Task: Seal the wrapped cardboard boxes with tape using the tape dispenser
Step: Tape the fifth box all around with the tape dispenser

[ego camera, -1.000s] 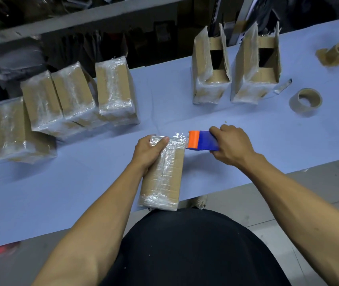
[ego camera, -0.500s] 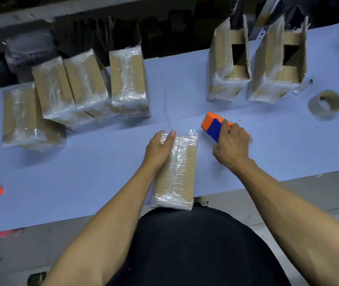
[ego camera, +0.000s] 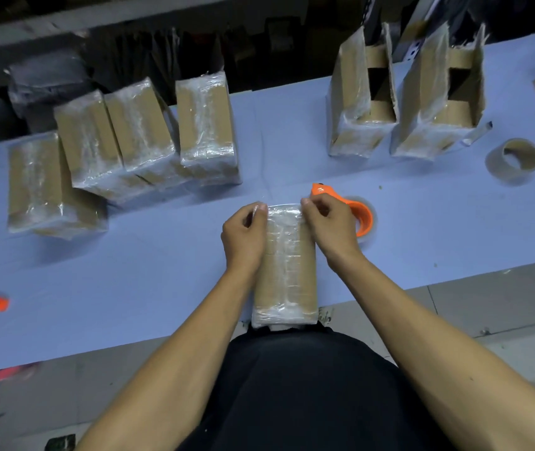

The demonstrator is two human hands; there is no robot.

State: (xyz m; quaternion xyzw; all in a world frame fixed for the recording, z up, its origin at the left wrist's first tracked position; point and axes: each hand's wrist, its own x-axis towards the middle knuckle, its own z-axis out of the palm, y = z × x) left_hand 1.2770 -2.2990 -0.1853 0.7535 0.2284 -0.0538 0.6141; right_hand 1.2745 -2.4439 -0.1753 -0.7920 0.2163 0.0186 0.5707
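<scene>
Both hands are on the far end of the wrapped box (ego camera: 285,265): the left hand (ego camera: 243,236) curls at its left corner and the right hand (ego camera: 331,227) at its right corner, fingertips pinching the film there. The box lies lengthwise, near end jutting over the tabletop (ego camera: 149,275) edge against the person's dark shirt. Just behind the right hand sits the orange tape dispenser (ego camera: 355,211), resting free. Open blue surface on both sides. Clear film glints over brown cardboard. Four wrapped boxes (ego camera: 136,131) cluster far left, two open-topped boxes (ego camera: 406,99) far right, a tape roll (ego camera: 515,159) beside them.
</scene>
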